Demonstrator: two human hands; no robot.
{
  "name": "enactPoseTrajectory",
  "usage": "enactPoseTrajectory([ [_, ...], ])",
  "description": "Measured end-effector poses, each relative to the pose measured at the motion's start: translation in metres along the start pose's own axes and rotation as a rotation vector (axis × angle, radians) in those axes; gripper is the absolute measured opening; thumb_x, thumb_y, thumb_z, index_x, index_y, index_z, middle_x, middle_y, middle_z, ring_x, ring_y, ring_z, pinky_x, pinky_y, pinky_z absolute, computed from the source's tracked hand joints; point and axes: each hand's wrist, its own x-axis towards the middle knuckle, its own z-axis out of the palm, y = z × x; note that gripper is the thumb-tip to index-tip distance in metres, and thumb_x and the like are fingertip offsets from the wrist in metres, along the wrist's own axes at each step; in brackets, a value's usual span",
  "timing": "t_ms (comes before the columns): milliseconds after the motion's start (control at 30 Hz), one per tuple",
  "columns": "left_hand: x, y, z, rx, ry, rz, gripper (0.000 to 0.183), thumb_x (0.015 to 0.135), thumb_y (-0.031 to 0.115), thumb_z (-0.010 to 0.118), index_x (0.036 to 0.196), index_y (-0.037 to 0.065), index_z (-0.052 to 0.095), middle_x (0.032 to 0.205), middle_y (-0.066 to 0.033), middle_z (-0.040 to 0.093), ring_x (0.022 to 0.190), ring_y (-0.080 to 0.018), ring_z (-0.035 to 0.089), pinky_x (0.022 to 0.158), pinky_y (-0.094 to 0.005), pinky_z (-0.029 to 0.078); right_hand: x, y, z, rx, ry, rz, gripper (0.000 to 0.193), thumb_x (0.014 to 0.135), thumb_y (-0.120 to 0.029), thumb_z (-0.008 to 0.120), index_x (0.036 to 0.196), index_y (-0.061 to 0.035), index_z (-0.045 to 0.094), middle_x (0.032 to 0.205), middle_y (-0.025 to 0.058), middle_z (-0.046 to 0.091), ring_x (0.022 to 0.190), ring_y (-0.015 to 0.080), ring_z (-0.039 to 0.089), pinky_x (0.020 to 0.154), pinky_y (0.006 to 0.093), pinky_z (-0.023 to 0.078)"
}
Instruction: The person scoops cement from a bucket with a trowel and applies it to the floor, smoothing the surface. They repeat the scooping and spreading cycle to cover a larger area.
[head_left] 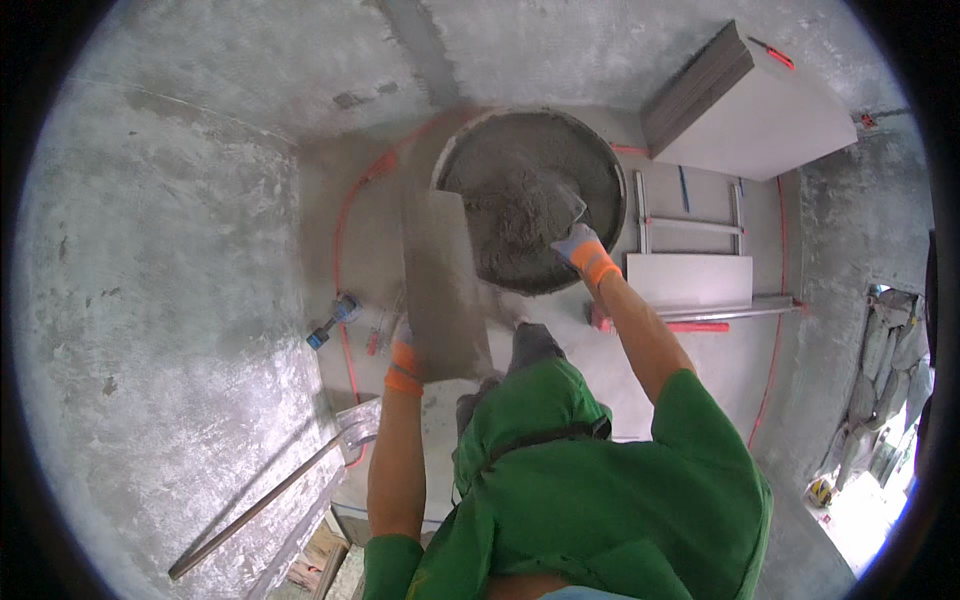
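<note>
My left hand point(404, 352), in a grey glove with an orange cuff, grips the near left edge of a long grey rectangular board point(440, 290). The board stands tilted beside a large round tub point(622, 195), its far end overlapping the tub's left side. Wet grey mortar point(520, 165) fills the tub, its surface stirred into ridges. Over the tub's right part, my gloved right hand point(580, 247) is closed around the handle of a trowel point(578, 208). The trowel's blade is at the mortar; its lower edge cannot be made out.
At the far right stands a stack of large flat tiles point(760, 120) topped by a red utility knife point(775, 53). A metal frame point(690, 225) and a pale tile point(690, 280) lie right of the tub. A blue cordless drill point(335, 320) and a long bar point(265, 510) are left.
</note>
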Motion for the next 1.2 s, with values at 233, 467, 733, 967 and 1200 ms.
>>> enactPoseTrajectory([
  [233,-0.001,0.008,-0.009,-0.151,0.131,0.015,0.033,0.092,0.022,0.036,0.115,0.002,0.049,0.108,-0.0102,0.055,0.094,-0.0190,0.054,0.080,-0.0327,0.047,-0.054,0.004,-0.005,-0.005,0.229,-0.343,0.052,0.069,-0.036,0.065,0.105,-0.0001,0.058,0.092,0.0207,0.062,0.087,0.0347,0.058,0.078,0.0406,0.045],
  [467,0.019,0.023,-0.011,-0.228,0.161,0.075,0.034,0.092,0.024,0.036,0.114,0.002,0.050,0.106,-0.0097,0.056,0.093,-0.0194,0.055,0.080,-0.0326,0.047,-0.161,-0.022,0.026,-0.362,-0.119,-0.914,0.042,0.072,-0.041,0.054,0.109,-0.0197,0.055,0.100,0.0038,0.060,0.090,0.0227,0.056,0.073,0.0367,0.041],
  [733,0.011,0.018,-0.019,-0.112,0.174,0.017,0.034,0.092,0.026,0.036,0.112,0.002,0.051,0.104,-0.0091,0.056,0.091,-0.0198,0.055,0.079,-0.0326,0.047,-0.148,-0.049,0.054,-0.466,-0.100,-0.956,0.043,0.080,-0.045,0.047,0.113,-0.0174,0.053,0.103,0.0081,0.058,0.095,0.0261,0.054,0.082,0.0367,0.038],
  [967,0.011,-0.004,-0.009,0.316,0.167,-0.033,0.033,0.091,0.025,0.038,0.108,0.001,0.053,0.100,-0.0107,0.058,0.087,-0.0207,0.056,0.075,-0.0328,0.048,-0.024,-0.070,-0.015,-0.212,0.114,-0.329,0.050,0.074,-0.045,0.057,0.095,-0.0001,0.062,0.100,0.0214,0.059,0.094,0.0347,0.057,0.082,0.0383,0.045],
  [1200,0.002,0.025,0.011,0.209,0.274,-0.097,0.030,0.078,0.007,0.057,0.107,-0.001,0.054,0.091,-0.0074,0.061,0.079,-0.0177,0.058,0.070,-0.0301,0.049,0.012,-0.034,-0.031,0.028,0.216,-0.039,0.057,0.071,-0.042,0.063,0.106,0.0021,0.056,0.104,0.0220,0.058,0.099,0.0353,0.055,0.085,0.0372,0.044],
])
